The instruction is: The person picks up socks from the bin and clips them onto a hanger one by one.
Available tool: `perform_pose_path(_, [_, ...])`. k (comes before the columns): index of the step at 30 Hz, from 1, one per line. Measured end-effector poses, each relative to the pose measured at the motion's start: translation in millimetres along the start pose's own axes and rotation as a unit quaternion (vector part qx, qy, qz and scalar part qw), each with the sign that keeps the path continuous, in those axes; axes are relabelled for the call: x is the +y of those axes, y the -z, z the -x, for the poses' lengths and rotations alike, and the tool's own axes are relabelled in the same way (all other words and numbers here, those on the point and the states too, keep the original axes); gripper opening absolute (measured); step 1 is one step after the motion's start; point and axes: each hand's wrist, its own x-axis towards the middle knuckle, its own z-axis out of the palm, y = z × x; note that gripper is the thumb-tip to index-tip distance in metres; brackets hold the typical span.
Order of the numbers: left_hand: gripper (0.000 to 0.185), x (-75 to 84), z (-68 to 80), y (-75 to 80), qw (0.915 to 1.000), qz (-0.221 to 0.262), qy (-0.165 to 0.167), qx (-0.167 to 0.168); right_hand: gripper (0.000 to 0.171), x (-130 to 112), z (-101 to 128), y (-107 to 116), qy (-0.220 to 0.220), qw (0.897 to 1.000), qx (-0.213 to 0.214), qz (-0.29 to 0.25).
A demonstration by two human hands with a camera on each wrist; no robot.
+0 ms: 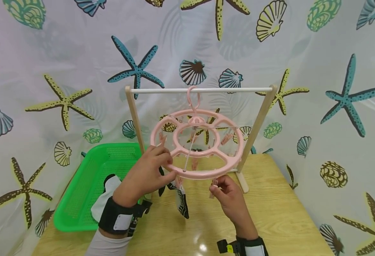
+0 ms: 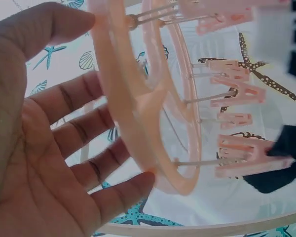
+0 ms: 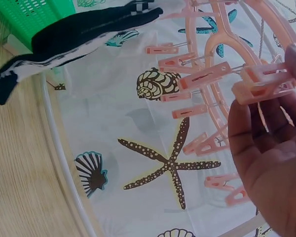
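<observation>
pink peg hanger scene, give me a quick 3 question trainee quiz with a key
1. True or false: the round pink hanger hangs by its hook from the wooden rail.
2. Which hand pinches a pink peg? A) left hand B) right hand
3. What colour is the basket on the table?

Key: 1 true; 2 B; 3 green.
</observation>
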Motion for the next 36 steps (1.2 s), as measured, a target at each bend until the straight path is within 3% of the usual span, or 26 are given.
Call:
perform_pose_path(6, [0.012, -2.0, 1.6, -2.8, 0.9999, -0.003, -0.004, 0.012, 0.012, -7.3, 0.5, -1.5, 0.029, 0.999, 0.017, 0.022])
perform_pose_path(11, [0.014, -5.3, 4.4, -6.3, 0.9994, 0.005, -0.008, 0.033, 0.01, -27.4, 0.2, -6.6, 0.017, 0.999, 0.012, 0.025])
perform_pose_path(14, [0.014, -9.9, 8.8, -8.3, 0.9967, 0.03, -0.007, 0.075, 0.01, -29.7, 1.0, -9.0, -0.003, 1.0, 0.021, 0.017])
perform_pose_path(17, [0.013, -18.5, 15.1, -9.7, 0.989, 0.063, 0.002, 0.134, 0.009, -16.4, 2.3, -8.7, -0.011, 1.0, 0.028, 0.006])
perform_pose_path(20, [0.012, -29.5, 22.9, -9.8, 0.9788, 0.091, 0.05, 0.176, 0.007, -4.5, 3.2, -7.3, -0.017, 0.999, 0.031, 0.006])
perform_pose_path(24, [0.013, -53.1, 34.1, -12.4, 0.96, 0.134, 0.17, 0.178, 0.008, -1.9, 2.9, -7.2, -0.023, 0.999, 0.039, 0.011])
perform_pose_path(27, [0.02, -76.3, 42.1, -14.6, 0.938, 0.157, 0.274, 0.144, 0.008, -2.3, 2.4, -7.3, -0.022, 0.999, 0.042, 0.013])
perform_pose_path(30, [0.031, -103.0, 48.5, -15.9, 0.9169, 0.157, 0.354, 0.097, 0.008, -2.4, 2.3, -6.8, -0.02, 0.999, 0.039, 0.014])
perform_pose_path(32, [0.037, -120.7, 52.3, -16.2, 0.9064, 0.151, 0.388, 0.071, 0.008, -2.7, 2.0, -6.6, -0.019, 0.999, 0.038, 0.016])
perform_pose_path(36, [0.042, -152.5, 62.9, -20.0, 0.8965, 0.133, 0.422, 0.021, 0.007, -2.1, 2.1, -6.5, -0.022, 0.999, 0.039, 0.019])
